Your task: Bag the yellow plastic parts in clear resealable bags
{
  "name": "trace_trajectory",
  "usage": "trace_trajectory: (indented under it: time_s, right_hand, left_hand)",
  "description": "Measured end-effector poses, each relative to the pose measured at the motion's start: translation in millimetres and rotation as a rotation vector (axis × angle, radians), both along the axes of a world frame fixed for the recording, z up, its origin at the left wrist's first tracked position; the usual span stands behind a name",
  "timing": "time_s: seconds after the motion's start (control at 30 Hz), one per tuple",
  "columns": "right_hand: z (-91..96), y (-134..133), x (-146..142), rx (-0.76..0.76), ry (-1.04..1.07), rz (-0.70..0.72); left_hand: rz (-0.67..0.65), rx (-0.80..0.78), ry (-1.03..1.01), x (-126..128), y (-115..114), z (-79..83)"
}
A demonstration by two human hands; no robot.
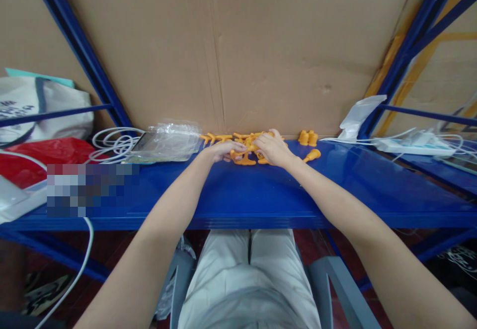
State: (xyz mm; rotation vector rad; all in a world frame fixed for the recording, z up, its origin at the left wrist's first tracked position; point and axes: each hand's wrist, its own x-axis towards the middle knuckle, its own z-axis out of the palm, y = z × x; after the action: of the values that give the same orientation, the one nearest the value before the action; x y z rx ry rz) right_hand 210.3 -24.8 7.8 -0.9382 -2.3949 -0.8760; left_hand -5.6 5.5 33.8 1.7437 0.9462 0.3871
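Orange plastic toy-like parts lie in a cluster near the back of the blue shelf. My left hand (226,150) comes in from the left, its fingers closed on an orange plastic piece (246,159) with curved ends. Over the same cluster, my right hand (275,149) has bent fingers pressed on the orange parts; just what it grips is partly hidden. Behind both hands runs a row of branching orange pieces (218,138). To the right of my right hand lies an orange club-shaped piece (312,155), with two stubby orange pieces (307,137) standing behind it.
A brown cardboard panel (261,60) closes off the back of the blue shelf (238,195). Clear plastic bags (169,142) and a coiled white cable (115,145) lie at left, beside a red bag (48,157). A white power strip (413,144) sits at right.
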Motion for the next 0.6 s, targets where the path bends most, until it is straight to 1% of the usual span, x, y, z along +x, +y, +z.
trace_trajectory:
  time_s: [0.07,0.27,0.47,0.6]
  right_hand:
    - [1.5,0.2,-0.2,0.037,-0.01,-0.013]
    - [4.1,5.9,2.5,0.163,0.029,-0.023]
    - [2.9,8.5,5.3,0.187,0.096,0.013]
    - [2.0,10.5,5.6,0.204,0.115,0.019]
  left_hand:
    - [0.006,-0.041,-0.047,-0.1,1.0,0.2]
    - [-0.06,-0.186,-0.202,-0.2,2.3,1.7]
    - [-0.165,-0.325,-0.273,-0.7,9.5,2.5]
    - [-0.179,-0.383,-0.296,-0.9,11.8,3.0]
